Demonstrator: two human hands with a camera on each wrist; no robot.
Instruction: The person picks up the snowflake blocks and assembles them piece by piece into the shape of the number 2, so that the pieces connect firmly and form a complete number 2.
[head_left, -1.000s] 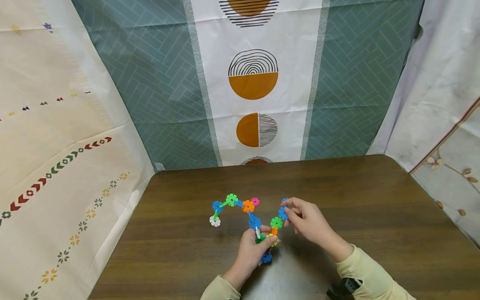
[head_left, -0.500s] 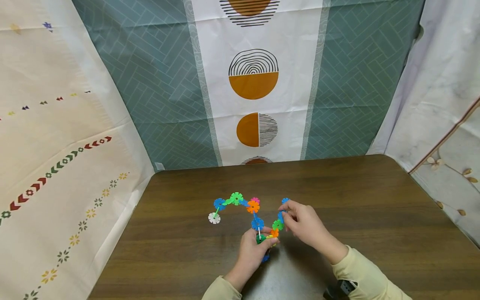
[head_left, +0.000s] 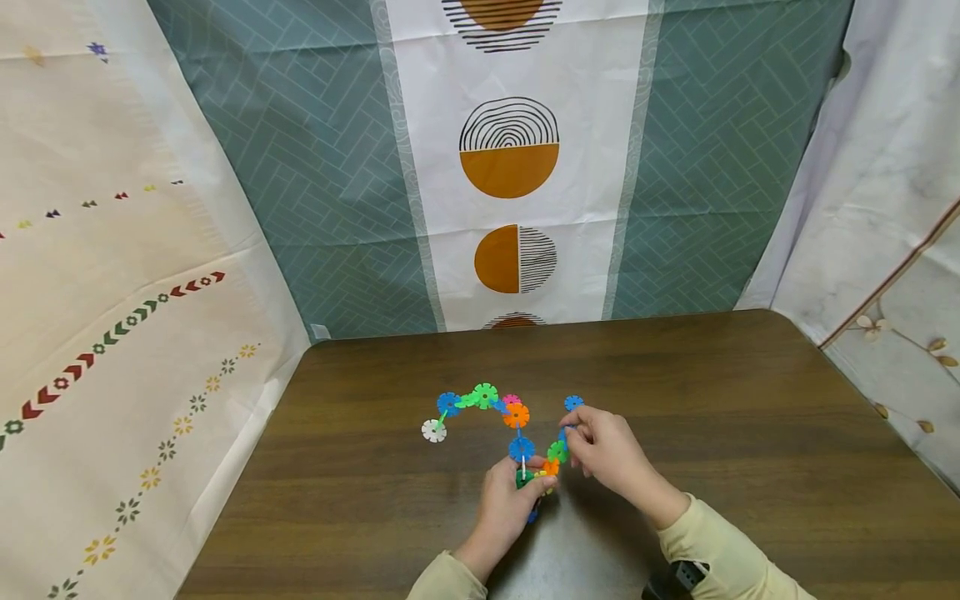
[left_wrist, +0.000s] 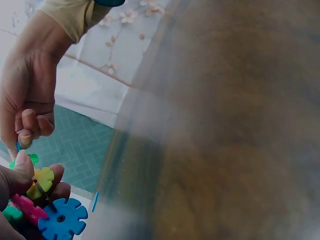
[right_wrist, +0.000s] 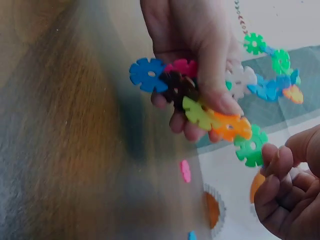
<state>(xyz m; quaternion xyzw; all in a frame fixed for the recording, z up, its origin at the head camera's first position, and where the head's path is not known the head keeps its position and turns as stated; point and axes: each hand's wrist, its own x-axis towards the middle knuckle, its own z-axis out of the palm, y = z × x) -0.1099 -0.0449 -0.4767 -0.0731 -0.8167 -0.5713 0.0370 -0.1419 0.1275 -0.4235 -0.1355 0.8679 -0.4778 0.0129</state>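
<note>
A bent chain of slotted plastic snowflake discs spans both hands. My left hand (head_left: pixel 504 502) grips its middle, thumb over the orange disc (right_wrist: pixel 231 126) and yellow disc (right_wrist: pixel 198 114). Below the thumb in the left wrist view, a blue disc (left_wrist: pixel 63 219) and a pink disc (left_wrist: pixel 30 208) stick out. From this grip, one arm of the chain curves up and left through an orange disc (head_left: pixel 516 415) to a white disc (head_left: pixel 433 431). My right hand (head_left: pixel 613 450) pinches a mostly hidden blue disc beside the green disc (right_wrist: pixel 252 145) on the other arm.
On the brown wooden table (head_left: pixel 360 500) lie a loose blue disc (head_left: pixel 573 402), beyond my right hand, and a loose pink disc (right_wrist: pixel 185 171), behind the chain. Patterned cloths (head_left: pixel 330 167) hang behind the table and at both sides.
The chain's left arm has swung slightly right and its white end has risen. My right hand has shifted a little down and left, uncovering more of the loose blue disc. Left hand keeps its grip.
</note>
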